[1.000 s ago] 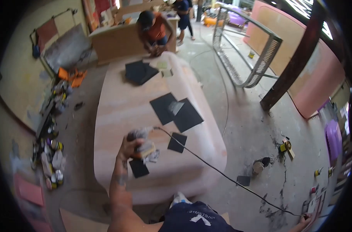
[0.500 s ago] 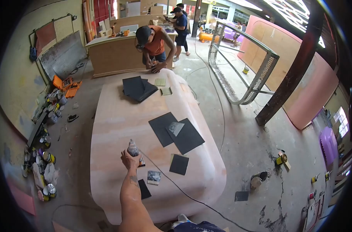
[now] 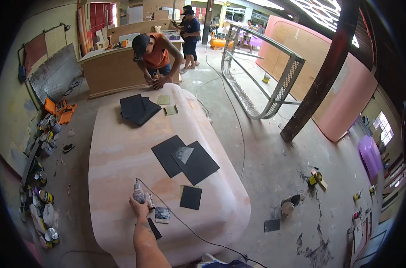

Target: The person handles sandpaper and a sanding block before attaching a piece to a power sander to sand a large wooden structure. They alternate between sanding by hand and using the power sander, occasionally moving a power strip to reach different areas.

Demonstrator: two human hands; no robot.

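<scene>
My left hand is wrapped round a dusty grey electric sander on the left part of a large, pale pink panel. A dark cord leads from the tool across the panel to its near edge. Just right of the hand lies a small, worn sanding piece, and a black strip of sandpaper sits partly behind my forearm. Farther right is a square black sandpaper piece. Larger black sheets overlap mid-panel. My right hand is out of view.
A person in an orange top bends over the panel's far end, both hands on a small tool. Paint cans line the left floor. A metal frame and dark post stand right. Another can sits on the floor.
The view has shifted, so the scene sits farther left. My left hand and the sander have come slightly nearer on the panel, and the tool is turned differently.
</scene>
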